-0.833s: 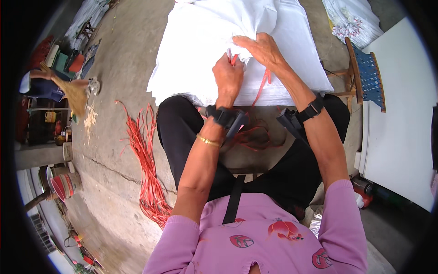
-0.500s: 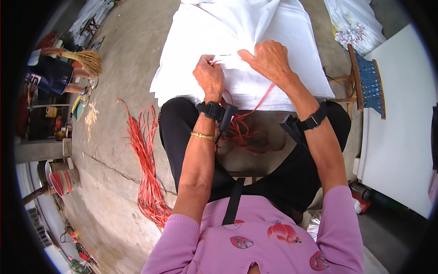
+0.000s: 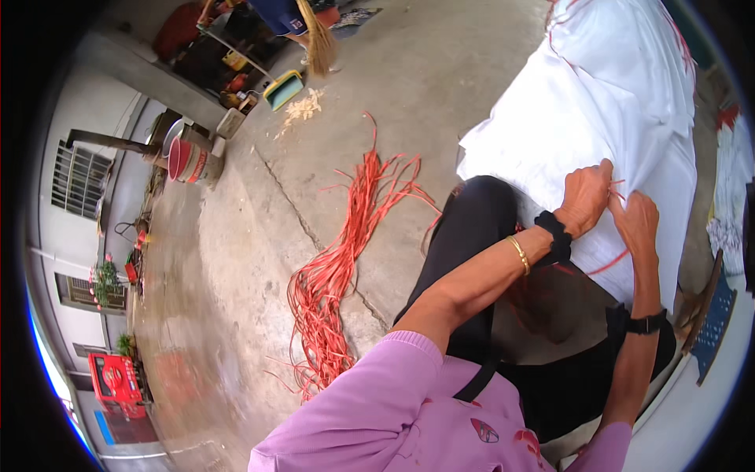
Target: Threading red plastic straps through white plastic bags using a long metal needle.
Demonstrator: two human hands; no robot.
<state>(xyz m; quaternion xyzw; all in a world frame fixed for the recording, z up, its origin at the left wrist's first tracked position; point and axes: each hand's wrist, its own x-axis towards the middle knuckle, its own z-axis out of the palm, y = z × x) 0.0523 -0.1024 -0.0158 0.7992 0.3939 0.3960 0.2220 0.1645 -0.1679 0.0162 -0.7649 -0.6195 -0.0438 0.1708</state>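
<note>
Red cord [image 3: 612, 262] pinched by left hand [image 3: 586, 197], right hand [image 3: 637, 224], white sacks [image 3: 605, 102]

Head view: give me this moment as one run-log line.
left hand: pinching red strip at white sack stack | right hand: on same strip, beside left | floor: loose red strips bundle | lap: stack edge

White sacks [image 3: 598, 102], red strings [image 3: 338, 267]

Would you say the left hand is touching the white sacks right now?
Touching. The head view shows the left hand resting on the white sacks, fingers pinching a red string beside the right hand.
</note>
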